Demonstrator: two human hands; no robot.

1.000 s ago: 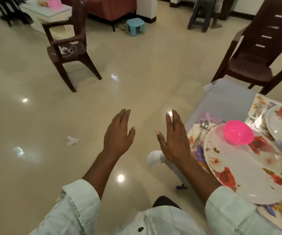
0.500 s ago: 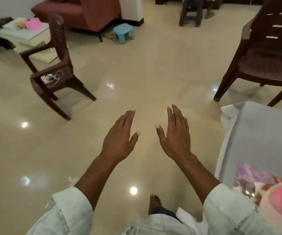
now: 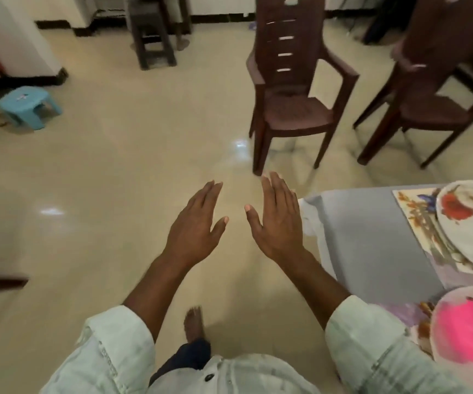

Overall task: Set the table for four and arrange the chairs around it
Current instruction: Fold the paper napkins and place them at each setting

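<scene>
Head view swings rightward compared with half a second ago: the chair with the white cable on its seat has dropped out of frame at the left, and two dark brown chairs now sit in the upper right. The nearer chair stands alone on the tiled floor, upper centre-right, facing the camera, well apart from the table. A second chair stands at the far right, closer to the table's far corner; blurred.

Left hand and right hand hang out in front at mid-frame, palms down, fingers spread wide, holding nothing. Same pose as in both earlier frames, so only the body and head have turned. One bare foot shows below the hands, mid-step by the look of it.

Table occupies the right edge of the frame, grey cloth. On it: a floral plate on a printed placemat at the right edge, and a pink bowl at lower right, resting on another plate. Two settings visible; the rest lie out of frame.

Judgement: the person is turning from the place settings toward the chairs. The nearer chair lies straight ahead of the hands and is probably the next to be fetched. Chair arranging looks barely begun.
</scene>
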